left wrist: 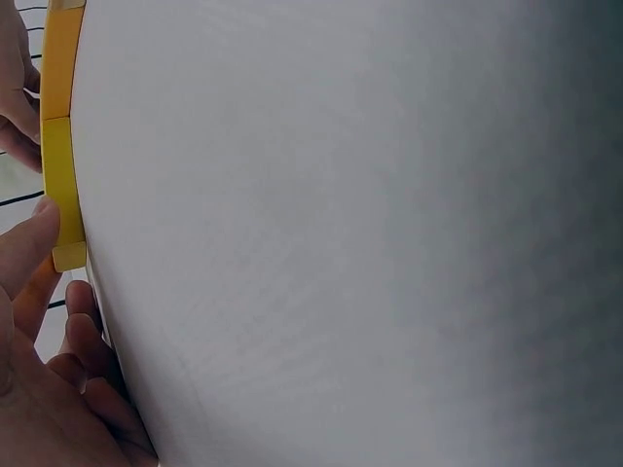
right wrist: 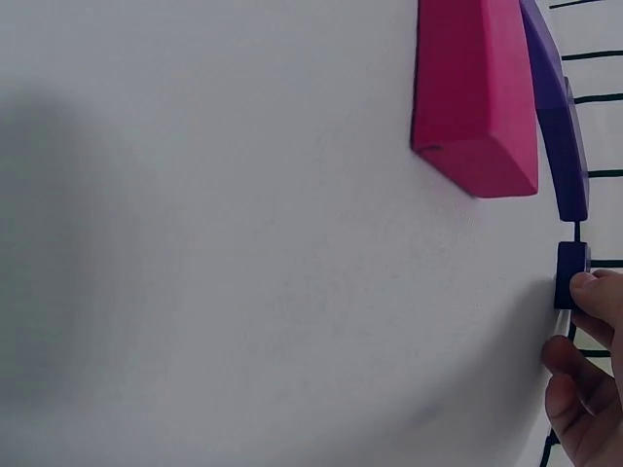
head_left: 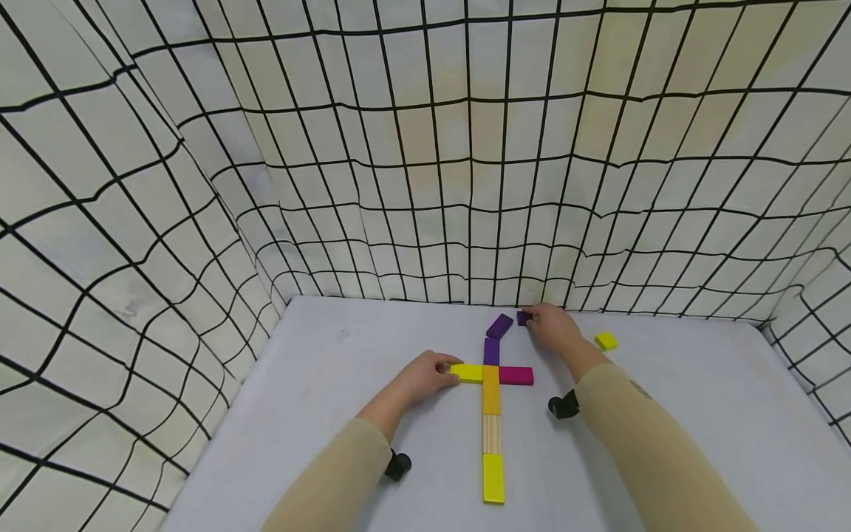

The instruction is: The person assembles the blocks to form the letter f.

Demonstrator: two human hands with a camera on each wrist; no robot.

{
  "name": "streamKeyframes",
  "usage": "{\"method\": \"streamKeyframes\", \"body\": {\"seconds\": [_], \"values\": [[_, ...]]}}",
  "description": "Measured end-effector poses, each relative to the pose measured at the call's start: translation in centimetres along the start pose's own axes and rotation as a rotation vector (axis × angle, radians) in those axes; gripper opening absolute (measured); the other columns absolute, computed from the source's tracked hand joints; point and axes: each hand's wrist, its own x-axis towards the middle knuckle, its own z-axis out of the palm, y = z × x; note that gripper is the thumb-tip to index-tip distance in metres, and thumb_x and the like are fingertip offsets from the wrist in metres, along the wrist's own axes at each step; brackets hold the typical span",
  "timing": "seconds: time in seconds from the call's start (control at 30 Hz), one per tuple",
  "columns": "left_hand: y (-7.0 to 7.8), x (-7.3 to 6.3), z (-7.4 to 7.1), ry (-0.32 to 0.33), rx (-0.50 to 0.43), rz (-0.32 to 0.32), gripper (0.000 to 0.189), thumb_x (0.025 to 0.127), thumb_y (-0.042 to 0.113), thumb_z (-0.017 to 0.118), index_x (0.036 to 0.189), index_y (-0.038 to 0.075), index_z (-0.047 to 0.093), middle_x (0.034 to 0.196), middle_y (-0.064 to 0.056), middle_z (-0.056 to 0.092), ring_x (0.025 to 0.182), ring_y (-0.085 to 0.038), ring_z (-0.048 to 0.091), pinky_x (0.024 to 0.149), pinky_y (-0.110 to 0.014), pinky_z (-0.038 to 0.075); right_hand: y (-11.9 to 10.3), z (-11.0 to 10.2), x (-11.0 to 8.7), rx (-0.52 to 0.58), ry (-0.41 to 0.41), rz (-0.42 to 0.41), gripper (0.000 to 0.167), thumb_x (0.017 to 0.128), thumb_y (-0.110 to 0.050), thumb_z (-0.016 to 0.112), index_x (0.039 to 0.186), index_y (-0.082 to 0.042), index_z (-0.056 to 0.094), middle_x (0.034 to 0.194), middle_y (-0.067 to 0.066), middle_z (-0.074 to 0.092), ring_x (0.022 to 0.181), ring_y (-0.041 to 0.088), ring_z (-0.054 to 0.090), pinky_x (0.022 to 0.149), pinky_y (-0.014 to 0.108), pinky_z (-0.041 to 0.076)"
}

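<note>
My left hand [head_left: 425,375] pinches the outer end of a yellow block [head_left: 470,373], thumb on the near side and finger on the far side. That block lies against an orange block [head_left: 491,390] at the crossing of a cross-shaped layout. In the left wrist view the thumb touches the yellow block [left wrist: 64,185] near its end. Farther back, my right hand [head_left: 557,329] pinches a small dark purple block [head_left: 521,318], partly covered by the fingers. Beside it lies a tilted purple block [head_left: 500,326], above an upright-laid purple one [head_left: 491,352]. A magenta block [head_left: 516,376] forms the right arm.
Below the orange block follow a pale ridged block [head_left: 491,434] and a yellow block [head_left: 493,479]. A loose yellow block [head_left: 606,340] lies right of my right hand. The white table [head_left: 332,384] meets white walls behind black netting [head_left: 468,222] at the back and sides.
</note>
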Motion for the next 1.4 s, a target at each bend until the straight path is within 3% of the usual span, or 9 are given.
{"method": "streamKeyframes", "body": {"seconds": [0.63,1.2,1.4], "values": [[0.0,0.1,0.1,0.009,-0.002,-0.027,0.036,0.092,0.030,0.072,0.127,0.025,0.069,0.092,-0.006,0.053,0.086,-0.020,0.049,0.072,-0.034,0.040,-1.4,-0.1,0.2,0.024,0.004,0.043,0.038,0.101,-0.014,0.055,0.138,-0.007,0.058,0.139,0.022,0.055,0.131,0.041,0.047,0.107,0.054,0.035],[0.3,0.0,0.1,0.001,0.001,-0.028,0.036,0.092,0.030,0.071,0.128,0.025,0.068,0.093,-0.005,0.053,0.088,-0.020,0.050,0.073,-0.034,0.040,-0.9,0.0,-0.1,0.113,0.022,0.043,0.042,0.100,-0.016,0.058,0.141,-0.006,0.055,0.144,0.022,0.048,0.136,0.041,0.041,0.110,0.054,0.031],[0.4,-0.1,-0.1,0.002,-0.012,-0.041,0.036,0.092,0.030,0.072,0.127,0.024,0.069,0.094,-0.005,0.053,0.089,-0.021,0.049,0.074,-0.034,0.040,-0.7,-0.2,-0.5,0.148,0.033,0.065,0.044,0.100,-0.024,0.059,0.142,-0.009,0.054,0.146,0.021,0.047,0.137,0.040,0.039,0.111,0.054,0.029]]}}
